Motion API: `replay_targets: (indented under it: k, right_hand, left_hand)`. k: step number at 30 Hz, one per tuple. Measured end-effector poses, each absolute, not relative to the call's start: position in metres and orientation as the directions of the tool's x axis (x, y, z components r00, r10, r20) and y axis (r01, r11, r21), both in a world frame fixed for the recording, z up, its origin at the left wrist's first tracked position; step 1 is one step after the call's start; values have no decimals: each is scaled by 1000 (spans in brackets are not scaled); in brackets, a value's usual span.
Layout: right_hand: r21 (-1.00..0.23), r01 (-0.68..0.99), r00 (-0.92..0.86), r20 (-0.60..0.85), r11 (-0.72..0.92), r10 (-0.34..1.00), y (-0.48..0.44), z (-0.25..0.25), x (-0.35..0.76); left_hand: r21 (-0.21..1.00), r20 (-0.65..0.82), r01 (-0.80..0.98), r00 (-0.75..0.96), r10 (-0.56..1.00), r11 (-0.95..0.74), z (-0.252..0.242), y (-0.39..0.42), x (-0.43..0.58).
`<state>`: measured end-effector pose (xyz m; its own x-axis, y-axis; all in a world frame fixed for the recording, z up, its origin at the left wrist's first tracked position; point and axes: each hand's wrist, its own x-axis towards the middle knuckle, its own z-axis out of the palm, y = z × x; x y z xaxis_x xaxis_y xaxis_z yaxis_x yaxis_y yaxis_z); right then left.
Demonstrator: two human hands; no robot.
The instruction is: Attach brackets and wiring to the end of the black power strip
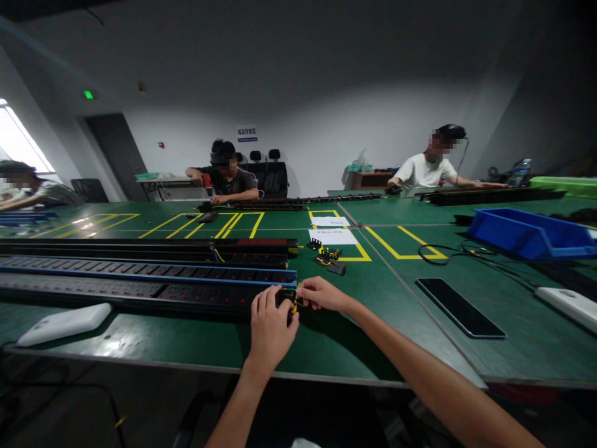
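A long black power strip (205, 297) with a row of sockets and small red dots lies across the green table, its right end under my hands. My left hand (273, 317) is closed round that end, fingers on top and thumb at the near side. At the tip of the strip, my right hand (319, 294) pinches a thin yellow-green wire (290, 290); the fingers partly hide it. Just behind runs a second strip with a blue edge (261, 274). Farther back lie black metal profiles (140, 247), a loose yellow wire (218, 254) near their end.
Small black brackets and yellow parts (329, 256) lie beyond my hands, near white paper labels (332, 236). To the right are a phone (459, 306), black cables (485, 258), a blue bin (527, 233) and a white device (571, 305). Another white device (65, 323) lies left. Several people work across the table.
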<state>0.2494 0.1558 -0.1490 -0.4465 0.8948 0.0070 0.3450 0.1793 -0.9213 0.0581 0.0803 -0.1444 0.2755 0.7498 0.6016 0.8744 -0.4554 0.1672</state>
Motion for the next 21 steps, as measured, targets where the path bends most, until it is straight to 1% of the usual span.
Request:
replay_targets:
  k: [11, 21]
  right_hand:
    - [-928, 332, -450, 4, 171, 893, 156, -149, 250]
    - [-926, 333, -453, 8, 178, 891, 156, -150, 250]
  left_hand:
    - [144, 588, 882, 289, 756, -449, -144, 80, 58]
    - [151, 576, 887, 279, 769, -435, -144, 80, 58]
